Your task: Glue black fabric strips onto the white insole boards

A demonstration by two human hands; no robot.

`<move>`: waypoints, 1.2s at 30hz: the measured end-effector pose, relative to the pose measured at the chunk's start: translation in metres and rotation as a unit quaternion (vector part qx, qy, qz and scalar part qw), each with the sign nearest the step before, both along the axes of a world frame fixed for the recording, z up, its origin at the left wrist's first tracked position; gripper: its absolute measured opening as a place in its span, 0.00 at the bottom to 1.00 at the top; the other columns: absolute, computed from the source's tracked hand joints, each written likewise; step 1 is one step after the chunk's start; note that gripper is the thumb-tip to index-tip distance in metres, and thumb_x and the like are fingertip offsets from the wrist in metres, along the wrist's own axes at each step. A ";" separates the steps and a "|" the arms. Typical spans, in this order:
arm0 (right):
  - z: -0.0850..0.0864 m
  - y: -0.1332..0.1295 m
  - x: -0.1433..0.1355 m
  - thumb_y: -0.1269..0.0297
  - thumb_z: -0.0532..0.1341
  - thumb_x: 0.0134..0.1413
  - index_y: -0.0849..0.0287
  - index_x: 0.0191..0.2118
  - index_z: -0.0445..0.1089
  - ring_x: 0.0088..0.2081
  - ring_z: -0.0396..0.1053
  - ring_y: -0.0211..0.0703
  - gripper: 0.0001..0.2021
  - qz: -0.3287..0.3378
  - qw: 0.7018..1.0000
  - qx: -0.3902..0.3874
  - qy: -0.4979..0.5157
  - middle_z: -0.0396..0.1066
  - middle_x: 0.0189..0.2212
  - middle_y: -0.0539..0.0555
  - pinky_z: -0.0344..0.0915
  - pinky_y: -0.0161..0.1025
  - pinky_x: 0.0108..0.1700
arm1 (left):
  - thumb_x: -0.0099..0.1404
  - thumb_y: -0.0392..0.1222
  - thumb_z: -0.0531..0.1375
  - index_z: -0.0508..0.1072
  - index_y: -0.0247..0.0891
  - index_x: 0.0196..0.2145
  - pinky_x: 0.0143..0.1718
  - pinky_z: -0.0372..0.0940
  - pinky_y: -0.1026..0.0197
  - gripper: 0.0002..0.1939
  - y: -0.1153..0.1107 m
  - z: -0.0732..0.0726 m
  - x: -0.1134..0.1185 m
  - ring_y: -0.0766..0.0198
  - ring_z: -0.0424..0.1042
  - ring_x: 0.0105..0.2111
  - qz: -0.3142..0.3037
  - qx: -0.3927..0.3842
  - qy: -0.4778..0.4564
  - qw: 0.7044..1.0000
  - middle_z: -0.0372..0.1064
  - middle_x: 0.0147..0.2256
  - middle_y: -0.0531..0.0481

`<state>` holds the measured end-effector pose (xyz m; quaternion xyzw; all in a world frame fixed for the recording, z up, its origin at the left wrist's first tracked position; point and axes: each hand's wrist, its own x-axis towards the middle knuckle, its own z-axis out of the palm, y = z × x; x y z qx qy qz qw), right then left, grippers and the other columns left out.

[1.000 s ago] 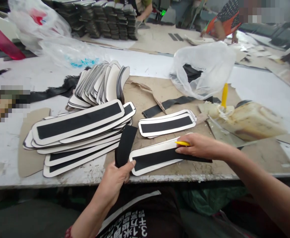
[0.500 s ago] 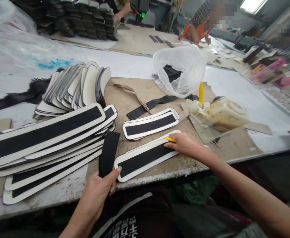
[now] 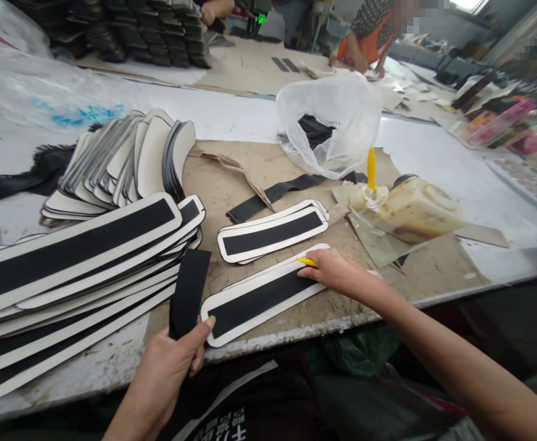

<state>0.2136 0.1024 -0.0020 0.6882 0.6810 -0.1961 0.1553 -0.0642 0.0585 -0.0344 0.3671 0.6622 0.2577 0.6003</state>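
Note:
A cream, rounded strip piece with a black strip on it (image 3: pixel 259 300) lies at the table's front edge, over another piece. My left hand (image 3: pixel 176 361) grips its left end, thumb on top, beside a loose black strip (image 3: pixel 191 288). Near its right end, my right hand (image 3: pixel 337 269) is closed on a yellow tool (image 3: pixel 307 262), whose tip lies over the piece. A small pile of similar pieces (image 3: pixel 273 233) sits just behind. To the left is a large fanned stack of long pieces (image 3: pixel 75 251).
Curved cream pieces (image 3: pixel 151 153) stand at the back left. Behind are a plastic bag (image 3: pixel 355 116) with black material and a stained container (image 3: pixel 427 205) beside a yellow-handled tool (image 3: pixel 371 168). A person (image 3: pixel 365 37) leans over the far table.
The view has shifted slightly, so the table items appear further left. Both hands keep their places on the piece, and the yellow tool stays near its right end.

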 end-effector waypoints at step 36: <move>-0.034 -0.037 0.051 0.53 0.55 0.51 0.58 0.28 0.66 0.27 0.65 0.44 0.13 -0.194 0.949 0.184 0.165 0.68 0.23 0.52 0.56 0.38 0.31 | 0.47 0.48 0.65 0.62 0.37 0.13 0.15 0.47 0.67 0.18 -0.002 -0.006 -0.003 0.73 0.51 0.11 0.040 0.043 -0.108 0.992 0.54 0.07 0.57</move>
